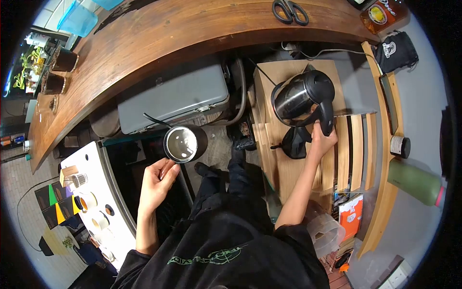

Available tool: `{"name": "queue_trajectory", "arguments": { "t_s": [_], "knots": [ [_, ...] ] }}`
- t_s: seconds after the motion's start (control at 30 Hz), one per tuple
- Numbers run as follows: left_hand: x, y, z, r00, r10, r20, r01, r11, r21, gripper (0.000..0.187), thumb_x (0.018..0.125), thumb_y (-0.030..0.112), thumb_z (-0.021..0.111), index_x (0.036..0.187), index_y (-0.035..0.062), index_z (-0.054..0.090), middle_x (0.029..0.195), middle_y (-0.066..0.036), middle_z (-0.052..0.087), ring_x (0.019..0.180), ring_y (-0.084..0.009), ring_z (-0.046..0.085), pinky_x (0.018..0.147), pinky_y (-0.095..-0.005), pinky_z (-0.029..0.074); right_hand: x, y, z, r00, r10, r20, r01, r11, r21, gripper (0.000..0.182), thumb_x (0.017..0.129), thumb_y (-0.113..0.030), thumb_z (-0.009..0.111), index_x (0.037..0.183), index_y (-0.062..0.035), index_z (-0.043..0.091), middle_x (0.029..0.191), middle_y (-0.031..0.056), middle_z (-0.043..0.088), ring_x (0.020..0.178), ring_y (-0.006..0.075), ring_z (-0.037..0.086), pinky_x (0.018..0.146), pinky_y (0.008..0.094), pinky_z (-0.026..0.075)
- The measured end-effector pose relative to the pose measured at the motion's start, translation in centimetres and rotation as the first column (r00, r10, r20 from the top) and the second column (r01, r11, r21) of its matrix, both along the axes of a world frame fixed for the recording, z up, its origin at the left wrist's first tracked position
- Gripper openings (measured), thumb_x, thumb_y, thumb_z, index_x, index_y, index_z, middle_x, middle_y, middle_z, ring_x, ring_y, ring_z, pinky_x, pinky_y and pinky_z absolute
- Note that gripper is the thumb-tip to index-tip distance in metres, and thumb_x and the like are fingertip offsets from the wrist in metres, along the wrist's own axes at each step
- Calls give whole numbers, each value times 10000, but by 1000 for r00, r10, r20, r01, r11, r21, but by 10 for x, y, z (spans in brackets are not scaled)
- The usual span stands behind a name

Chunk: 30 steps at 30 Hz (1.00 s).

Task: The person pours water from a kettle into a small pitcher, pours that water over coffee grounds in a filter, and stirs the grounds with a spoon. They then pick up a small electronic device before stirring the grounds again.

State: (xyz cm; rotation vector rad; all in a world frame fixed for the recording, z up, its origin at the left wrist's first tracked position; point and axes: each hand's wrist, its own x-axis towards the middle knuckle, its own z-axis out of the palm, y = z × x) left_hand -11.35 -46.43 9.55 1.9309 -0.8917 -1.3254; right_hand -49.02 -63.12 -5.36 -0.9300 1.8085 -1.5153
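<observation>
My left hand (160,180) is closed at the near side of a black gooseneck kettle (202,144). This kettle is open at the top, and clear liquid shows inside its shiny rim; a thin black spout points away to the left. On the right, my right hand (323,139) grips the black handle of an electric kettle (294,100), which has a glassy dark body and a black lid. The electric kettle overlaps a wooden top (332,79) in this view. Just below it, beside my right wrist, lies a black object (294,143).
A curved wooden counter (192,33) spans the far side, with scissors (290,12) on it. Under it sits a grey case (173,94). Cups stand on a white surface (115,236) at left. A green bottle (416,182) and small jar (400,147) are at right.
</observation>
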Motion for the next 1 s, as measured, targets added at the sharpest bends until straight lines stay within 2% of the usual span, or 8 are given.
{"name": "queue_trajectory", "arguments": {
  "t_s": [0.53, 0.6, 0.7, 0.77, 0.8, 0.9, 0.93, 1.0],
  "knots": [
    [0, -8, 3, 1000, 17, -5, -18, 1000, -10, 261, 963, 206, 651, 805, 6, 595, 624, 81, 423, 587, -10, 352, 517, -229, 271, -8, -6, -37, 996, 31, -84, -37, 997, -63, 113, 818, -50, 712, 847, 50, 669, 785, 8, 642, 697, 93, 564, 642, 265, 451],
    [4, -6, 1, 1000, 8, 6, -7, 1000, -25, 251, 962, 209, 653, 823, 5, 606, 622, 80, 434, 579, -8, 359, 512, -227, 269, -6, -3, -47, 998, 55, -3, -55, 992, -109, 104, 837, -51, 708, 845, 38, 654, 787, 4, 638, 691, 87, 549, 636, 258, 443],
    [6, -7, 8, 999, 43, -14, -43, 999, -11, 237, 961, 206, 654, 831, 12, 613, 620, 77, 454, 568, -7, 379, 508, -223, 276, 1, 2, -33, 999, 0, -44, -6, 991, -133, 136, 875, -56, 714, 790, -25, 612, 661, -3, 560, 538, 66, 480, 480, 229, 334],
    [11, -4, 6, 999, 44, -30, -45, 999, -26, 229, 961, 203, 654, 833, 16, 615, 622, 75, 465, 563, -8, 389, 504, -222, 280, -3, 12, -18, 980, 197, -18, -196, 980, 11, 187, 931, -178, 705, 897, -11, 628, 824, 12, 621, 721, 99, 544, 701, 254, 445],
    [12, -3, 6, 998, 48, -42, -50, 998, -40, 222, 961, 199, 654, 835, 21, 616, 624, 72, 477, 558, -8, 398, 500, -221, 284, -5, 15, -15, 982, 186, -27, -186, 983, 12, 187, 931, -178, 705, 897, -11, 628, 824, 12, 621, 721, 99, 544, 701, 254, 445],
    [16, -2, 7, 996, 58, -72, -61, 997, -45, 209, 964, 194, 655, 846, 25, 623, 631, 71, 488, 549, -8, 403, 495, -213, 287, -31, 20, -40, 898, 409, 163, -365, 898, -246, 439, 1053, -447, 451, 1108, -27, 567, 1035, 67, 610, 1003, 171, 554, 972, 338, 381],
    [17, 0, 8, 992, 82, -95, -87, 995, -39, 206, 965, 194, 656, 851, 24, 625, 632, 72, 486, 547, -7, 398, 494, -211, 285, -25, 22, -34, 864, 386, 322, -299, 909, -289, 454, 1063, -456, 411, 1136, -33, 561, 1032, 82, 617, 995, 183, 568, 973, 335, 390],
    [20, 0, 11, 991, 74, -109, -80, 995, -53, 201, 966, 196, 657, 859, 27, 629, 629, 73, 482, 541, -8, 391, 490, -209, 280, -35, 26, -42, 893, 373, 252, -332, 923, -192, 479, 1062, -478, 402, 1170, -36, 551, 1043, 82, 624, 1014, 181, 572, 994, 342, 385]
  ]
}}
